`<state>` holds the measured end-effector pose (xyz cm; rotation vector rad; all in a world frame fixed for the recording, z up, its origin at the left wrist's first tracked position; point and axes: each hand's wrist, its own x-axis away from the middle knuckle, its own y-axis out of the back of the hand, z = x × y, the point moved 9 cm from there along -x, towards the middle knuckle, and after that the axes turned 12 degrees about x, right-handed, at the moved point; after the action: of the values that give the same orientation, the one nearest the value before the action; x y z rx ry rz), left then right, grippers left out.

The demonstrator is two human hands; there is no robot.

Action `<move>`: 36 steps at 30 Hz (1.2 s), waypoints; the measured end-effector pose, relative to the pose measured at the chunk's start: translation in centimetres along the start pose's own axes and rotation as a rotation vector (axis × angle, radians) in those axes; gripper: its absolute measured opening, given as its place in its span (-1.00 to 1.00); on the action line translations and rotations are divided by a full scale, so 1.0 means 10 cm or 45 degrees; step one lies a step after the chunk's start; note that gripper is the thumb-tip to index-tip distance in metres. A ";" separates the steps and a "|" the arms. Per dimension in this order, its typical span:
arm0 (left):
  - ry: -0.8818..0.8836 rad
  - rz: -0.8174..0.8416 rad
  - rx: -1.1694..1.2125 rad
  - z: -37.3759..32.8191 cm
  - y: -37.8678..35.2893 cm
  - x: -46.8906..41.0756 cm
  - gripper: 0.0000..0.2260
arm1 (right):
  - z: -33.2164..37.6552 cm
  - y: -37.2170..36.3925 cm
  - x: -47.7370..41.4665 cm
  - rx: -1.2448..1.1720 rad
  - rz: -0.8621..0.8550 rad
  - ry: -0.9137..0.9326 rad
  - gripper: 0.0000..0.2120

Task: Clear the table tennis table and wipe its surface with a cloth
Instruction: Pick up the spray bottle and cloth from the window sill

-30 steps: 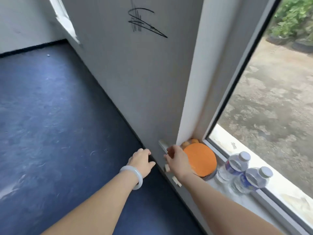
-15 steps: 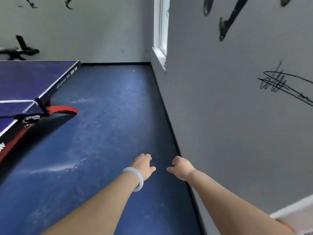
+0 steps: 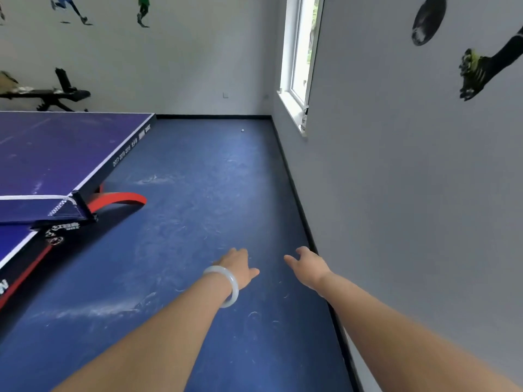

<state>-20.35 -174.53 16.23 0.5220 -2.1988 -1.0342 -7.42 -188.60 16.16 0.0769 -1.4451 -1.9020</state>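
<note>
Blue sports floor fills most of the view, with grey wall along the right and a window further down. Table tennis table is seen at the left edge, well apart from both hands. Its purple tabletop shows pale smears, and the net is clamped at the near side. A small white ball lies on the floor near the far wall.

Left hand, with a pale bangle on the wrist, is held out over the floor, grip loose, fingers relaxed, nothing held. Right hand is held out beside it, close to the wall base, grip likewise slack and empty.

No cloth is seen anywhere in view.

Step is judged as transit between clearing and wiping: nothing is carried, and the table is not yet reached. Next move is judged to call for a cloth to be found and taken up, then a turn left to the tabletop. The far half is only partly visible, so leftover items cannot be ruled out.
</note>
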 end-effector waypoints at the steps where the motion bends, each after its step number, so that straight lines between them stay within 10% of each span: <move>1: 0.002 0.011 -0.007 -0.04 0.01 -0.17 -0.54 | 0.00 0.02 -0.19 0.017 0.014 0.000 -0.43; 36: -0.077 0.091 -0.121 -1.23 2.71 -7.48 -0.41 | 1.36 2.25 -7.51 -0.162 -0.001 -0.066 -0.38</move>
<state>39.46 -120.63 14.83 0.3714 -2.1921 -1.1235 52.58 -136.45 12.72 -0.0318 -1.3539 -2.0048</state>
